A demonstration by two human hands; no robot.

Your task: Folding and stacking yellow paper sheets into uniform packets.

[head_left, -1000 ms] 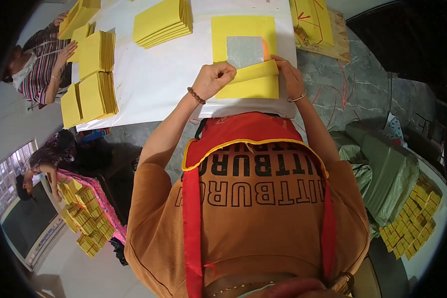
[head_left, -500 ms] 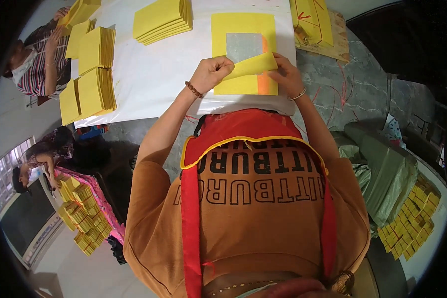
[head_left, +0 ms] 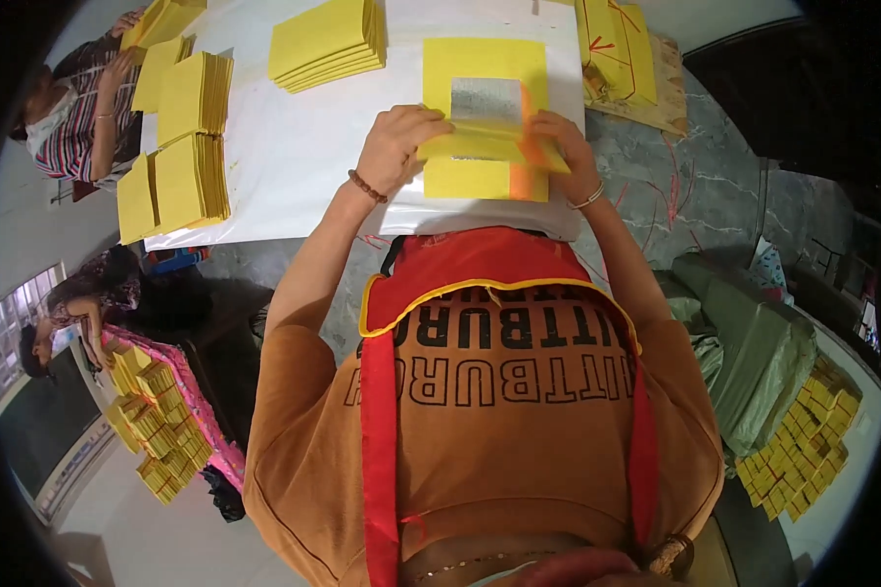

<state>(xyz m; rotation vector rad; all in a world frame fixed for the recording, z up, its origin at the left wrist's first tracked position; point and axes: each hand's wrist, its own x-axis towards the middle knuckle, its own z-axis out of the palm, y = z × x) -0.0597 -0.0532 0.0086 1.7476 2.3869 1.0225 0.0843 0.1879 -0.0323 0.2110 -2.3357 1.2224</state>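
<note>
On the white tabletop in front of me lies a yellow paper sheet (head_left: 485, 59) bearing a silver rectangle (head_left: 480, 95) and an orange strip (head_left: 521, 181). A folded band of yellow paper (head_left: 480, 143) crosses above it, blurred by motion, hiding part of the silver. My left hand (head_left: 401, 142), with a brown bead bracelet at the wrist, has its fingers closed on the band's left end. At the other end, my right hand (head_left: 566, 152) pinches the paper beside the orange strip, a corner sticking out under its fingers. Its fingertips are partly hidden.
A fanned stack of folded yellow paper (head_left: 328, 44) lies farther back. More yellow stacks (head_left: 191, 176) line the table's left edge, near a person in a striped top (head_left: 83, 122). Tied yellow bundles (head_left: 617, 49) rest on a board at right. Another person (head_left: 83, 303) bends over bundles lower left.
The yellow band has swung nearer to me at its right end, its corner now pointing down and right. My left hand has moved slightly left, and my right hand slightly lower.
</note>
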